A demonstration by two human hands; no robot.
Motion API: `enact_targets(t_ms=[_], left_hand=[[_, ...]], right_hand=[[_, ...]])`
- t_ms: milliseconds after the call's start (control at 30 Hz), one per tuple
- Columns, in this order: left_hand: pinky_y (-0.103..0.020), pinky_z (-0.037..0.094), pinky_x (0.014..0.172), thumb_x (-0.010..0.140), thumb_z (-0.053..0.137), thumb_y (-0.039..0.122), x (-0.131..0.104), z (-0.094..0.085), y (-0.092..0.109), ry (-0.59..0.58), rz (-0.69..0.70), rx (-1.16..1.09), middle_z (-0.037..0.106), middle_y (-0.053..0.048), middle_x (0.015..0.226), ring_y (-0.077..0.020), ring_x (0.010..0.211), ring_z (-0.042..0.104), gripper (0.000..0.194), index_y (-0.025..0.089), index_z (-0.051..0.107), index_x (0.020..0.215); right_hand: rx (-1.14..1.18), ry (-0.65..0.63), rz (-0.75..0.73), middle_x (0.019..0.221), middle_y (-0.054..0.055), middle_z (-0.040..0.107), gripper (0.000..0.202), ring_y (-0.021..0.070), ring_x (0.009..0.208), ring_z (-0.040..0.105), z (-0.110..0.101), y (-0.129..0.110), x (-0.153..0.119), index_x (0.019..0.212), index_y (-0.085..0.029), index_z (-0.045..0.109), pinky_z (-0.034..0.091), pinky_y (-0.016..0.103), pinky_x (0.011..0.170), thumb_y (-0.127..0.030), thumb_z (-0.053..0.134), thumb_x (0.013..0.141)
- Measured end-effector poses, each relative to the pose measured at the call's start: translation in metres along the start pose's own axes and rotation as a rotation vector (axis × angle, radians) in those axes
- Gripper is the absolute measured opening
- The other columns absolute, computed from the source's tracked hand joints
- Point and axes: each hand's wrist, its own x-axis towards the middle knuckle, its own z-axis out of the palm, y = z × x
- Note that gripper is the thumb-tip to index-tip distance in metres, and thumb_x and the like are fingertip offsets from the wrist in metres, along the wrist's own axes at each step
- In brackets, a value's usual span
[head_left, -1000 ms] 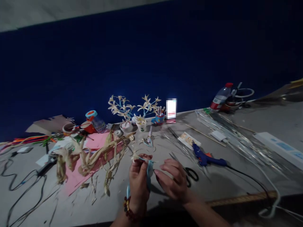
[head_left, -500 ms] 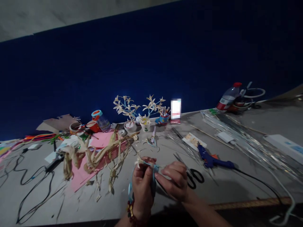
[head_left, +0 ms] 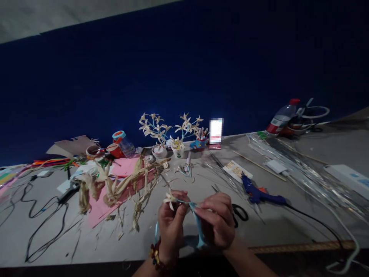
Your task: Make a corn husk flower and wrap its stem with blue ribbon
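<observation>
A cream husk flower on a thin stem sticks out to the left of my left hand, whose thumb and fingers pinch the stem. Light-blue tape hangs in a loop from the stem between both hands. My right hand has its fingertips closed on the stem and the tape's upper end. Behind my right hand lie black-handled scissors, partly covered by it. Straight ahead stand two small pots of similar husk flowers, a left pot and a right pot.
Dried corn husks lie over pink paper at left, near black cables. A blue glue gun rests at right, its cord trailing forward. Beyond it are plastic-wrapped wires and a bottle. A lit phone stands at the back.
My right hand has moved slightly right and up along the stem. The blue tape, earlier bunched close to my left hand, now hangs between the hands. The flower faces more openly.
</observation>
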Motion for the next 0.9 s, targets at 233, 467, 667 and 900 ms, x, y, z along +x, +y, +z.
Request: enact_targets(t_ms=[233,467,667,900], left_hand=[[-0.044,0.05,0.098,0.088,0.068,0.02,0.003,-0.011,0.014,-0.086,0.087,0.139,0.069,-0.007,0.084,-0.0236,0.092,0.065,0.006,0.018,0.073,0.085],[-0.043,0.052,0.091,0.089,0.065,0.015,0.013,-0.013,0.031,-0.254,0.147,0.223,0.069,-0.005,0.077,-0.0213,0.076,0.066,0.011,0.021,0.074,0.085],[-0.048,0.051,0.092,0.086,0.069,0.024,0.02,-0.01,0.039,-0.344,0.135,0.232,0.071,-0.006,0.072,-0.0231,0.072,0.067,0.011,0.022,0.078,0.081],[-0.05,0.051,0.092,0.085,0.071,0.031,0.025,-0.009,0.04,-0.372,0.108,0.216,0.071,-0.005,0.068,-0.0233,0.068,0.066,0.013,0.024,0.078,0.076]], right_hand=[[0.287,-0.033,0.112,0.086,0.004,0.066,0.017,0.02,0.077,0.061,-0.003,-0.006,0.02,0.101,-0.024,0.067,0.05,0.04,0.072,-0.014,0.055,0.092],[0.691,-0.097,0.548,0.085,0.003,0.063,0.006,0.0191,0.08,0.06,-0.005,-0.01,0.027,0.087,-0.024,0.064,0.048,0.032,0.07,-0.018,0.064,0.09],[0.889,-0.178,0.923,0.084,0.002,0.063,0.021,0.0168,0.077,0.059,-0.009,-0.013,0.031,0.075,-0.021,0.06,0.046,0.029,0.07,-0.031,0.076,0.085],[1.024,-0.226,1.132,0.086,0.003,0.063,0.03,0.0175,0.08,0.06,-0.008,-0.012,0.029,0.073,-0.02,0.059,0.048,0.028,0.071,-0.039,0.082,0.078]])
